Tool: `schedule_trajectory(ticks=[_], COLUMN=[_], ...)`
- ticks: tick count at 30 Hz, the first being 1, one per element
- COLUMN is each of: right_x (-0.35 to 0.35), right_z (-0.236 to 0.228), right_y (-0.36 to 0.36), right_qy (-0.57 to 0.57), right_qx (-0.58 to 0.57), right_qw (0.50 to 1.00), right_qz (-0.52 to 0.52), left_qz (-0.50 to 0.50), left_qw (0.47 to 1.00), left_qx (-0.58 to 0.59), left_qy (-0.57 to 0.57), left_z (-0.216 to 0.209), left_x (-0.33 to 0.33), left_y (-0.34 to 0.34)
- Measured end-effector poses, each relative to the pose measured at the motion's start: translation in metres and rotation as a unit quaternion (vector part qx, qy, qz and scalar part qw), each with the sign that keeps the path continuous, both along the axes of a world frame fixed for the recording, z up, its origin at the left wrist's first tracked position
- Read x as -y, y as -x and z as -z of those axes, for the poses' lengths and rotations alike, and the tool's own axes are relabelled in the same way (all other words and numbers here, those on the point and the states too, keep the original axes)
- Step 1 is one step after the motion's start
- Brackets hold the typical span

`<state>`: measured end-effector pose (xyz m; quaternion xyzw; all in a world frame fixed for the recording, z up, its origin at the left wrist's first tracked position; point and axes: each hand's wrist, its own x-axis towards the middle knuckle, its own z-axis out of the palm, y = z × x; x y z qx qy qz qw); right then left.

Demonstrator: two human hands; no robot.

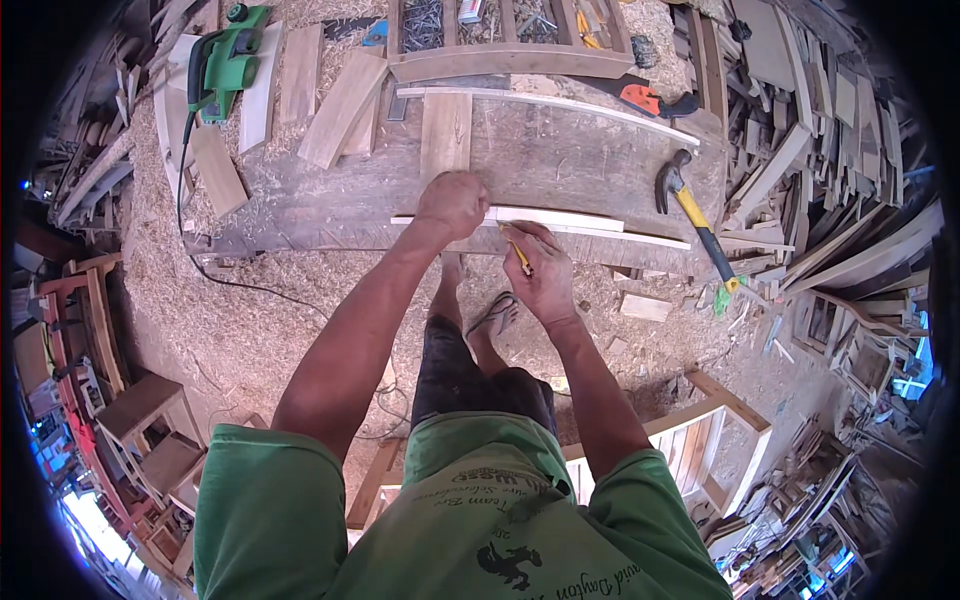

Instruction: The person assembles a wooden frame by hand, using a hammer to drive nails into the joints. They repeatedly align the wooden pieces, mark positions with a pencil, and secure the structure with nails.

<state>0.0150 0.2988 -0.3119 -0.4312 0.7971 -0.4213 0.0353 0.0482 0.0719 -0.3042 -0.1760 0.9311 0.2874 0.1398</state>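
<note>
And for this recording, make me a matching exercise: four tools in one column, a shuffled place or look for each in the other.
1. Planer
2. Hammer
3. Saw
4. Thin yellow tool

A. Orange-and-black handle
B. In the right hand
C. Green, corded
D. Yellow-and-dark handle

Pairs: 1-C, 2-D, 3-A, 4-B
</note>
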Motion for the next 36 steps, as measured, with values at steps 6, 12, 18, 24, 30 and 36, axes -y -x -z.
schedule_trajectory(ticks=[6,12,18,24,30,36], right_x=[0.001,0.003,-0.023,-0.009,0.044,0.104], right_z=[-0.002,-0.036,-0.058,-0.156,-0.277,-0.383], right_y=[0.001,0.005,-0.032,-0.024,0.017,0.021], right_qy=[-0.004,-0.169,-0.026,0.064,0.108,0.232], right_qx=[-0.01,0.081,0.303,0.446,0.314,0.126], right_qw=[1.0,0.98,0.952,0.88,0.921,0.939], right_qz=[0.0,-0.075,0.024,0.152,0.203,0.222], left_qz=[-0.002,-0.035,-0.124,-0.406,-0.543,-0.545], left_qw=[1.0,0.999,0.986,0.729,0.676,0.814], left_qx=[-0.003,-0.031,-0.109,-0.196,-0.336,-0.165], left_qy=[-0.007,0.008,-0.03,-0.515,-0.367,0.114], left_z=[-0.004,0.009,0.017,0.026,0.074,0.048], left_x=[0.0,-0.002,-0.016,0.045,0.184,0.25], left_y=[0.0,-0.004,-0.014,-0.06,-0.156,-0.162])
